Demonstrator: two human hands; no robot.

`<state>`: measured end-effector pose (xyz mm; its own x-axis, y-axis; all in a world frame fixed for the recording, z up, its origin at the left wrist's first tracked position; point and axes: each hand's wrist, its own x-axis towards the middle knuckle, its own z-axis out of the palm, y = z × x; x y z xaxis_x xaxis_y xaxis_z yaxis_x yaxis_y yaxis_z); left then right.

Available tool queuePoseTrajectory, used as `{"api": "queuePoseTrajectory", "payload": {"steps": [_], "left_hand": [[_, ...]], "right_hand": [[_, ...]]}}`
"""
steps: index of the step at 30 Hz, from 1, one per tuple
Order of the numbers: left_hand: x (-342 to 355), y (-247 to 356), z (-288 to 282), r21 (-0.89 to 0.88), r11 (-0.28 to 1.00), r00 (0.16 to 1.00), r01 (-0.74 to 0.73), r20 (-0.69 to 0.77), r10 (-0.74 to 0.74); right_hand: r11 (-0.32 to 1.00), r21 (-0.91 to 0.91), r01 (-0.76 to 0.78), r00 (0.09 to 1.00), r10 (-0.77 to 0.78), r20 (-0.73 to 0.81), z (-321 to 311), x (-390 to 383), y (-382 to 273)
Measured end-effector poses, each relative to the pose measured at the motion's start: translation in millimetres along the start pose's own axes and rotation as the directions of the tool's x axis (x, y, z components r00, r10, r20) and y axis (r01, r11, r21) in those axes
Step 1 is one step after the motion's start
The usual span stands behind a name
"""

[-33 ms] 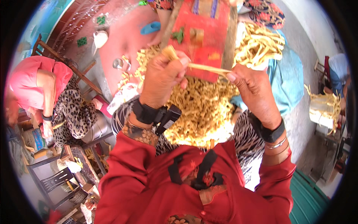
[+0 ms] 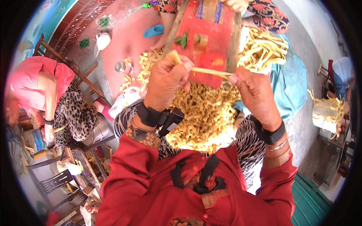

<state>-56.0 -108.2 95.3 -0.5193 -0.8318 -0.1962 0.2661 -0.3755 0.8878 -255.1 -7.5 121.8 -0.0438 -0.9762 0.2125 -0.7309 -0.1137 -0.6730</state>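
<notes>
Above a heap of short, curled yellow pieces (image 2: 203, 116), both my hands hold one pale yellow flat strip (image 2: 209, 71), stretched between them. My left hand (image 2: 167, 81) is closed, with a folded end of the strip poking out above its thumb and forefinger. The strip's other end is pinched between thumb and fingers of my right hand (image 2: 254, 88). Just beyond my hands lies a red board (image 2: 207, 43) with wooden edges, carrying a green leaf (image 2: 182, 40) and a small wooden block (image 2: 200, 42).
Long yellow strips (image 2: 264, 49) are piled at the board's right, by a blue-green cloth (image 2: 288, 88). A glass jar (image 2: 120, 67) and a blue slipper (image 2: 153, 31) lie to the left. A co-worker's hand (image 2: 236, 4) rests at the board's far end. Another person (image 2: 41, 83) sits at left.
The view has shifted slightly, and more of the co-worker's hand shows at the board's far end. My hands keep nearly the same hold on the strip.
</notes>
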Motion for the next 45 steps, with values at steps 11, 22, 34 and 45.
{"api": "queuePoseTrajectory", "payload": {"steps": [11,22,34,45], "left_hand": [[52,-13,-17,0.301,0.951,0.988,-0.074,-0.111,0.111],[-2,-26,-16,0.866,0.474,0.936,-0.159,-0.021,0.352],[-26,-242,-101,0.978,0.052,0.933,0.204,-0.178,-0.314],[-35,-312,-103,0.999,0.004,0.961,0.053,-0.050,-0.271]], "right_hand": [[0.982,-0.182,-0.044,0.995,0.026,-0.099,35,46,34],[0.966,0.178,-0.186,0.937,0.229,-0.264,48,26,69],[0.968,0.175,-0.178,0.936,0.222,-0.272,29,-2,86],[0.885,0.388,-0.256,0.922,0.345,-0.178,33,-15,93]]}}
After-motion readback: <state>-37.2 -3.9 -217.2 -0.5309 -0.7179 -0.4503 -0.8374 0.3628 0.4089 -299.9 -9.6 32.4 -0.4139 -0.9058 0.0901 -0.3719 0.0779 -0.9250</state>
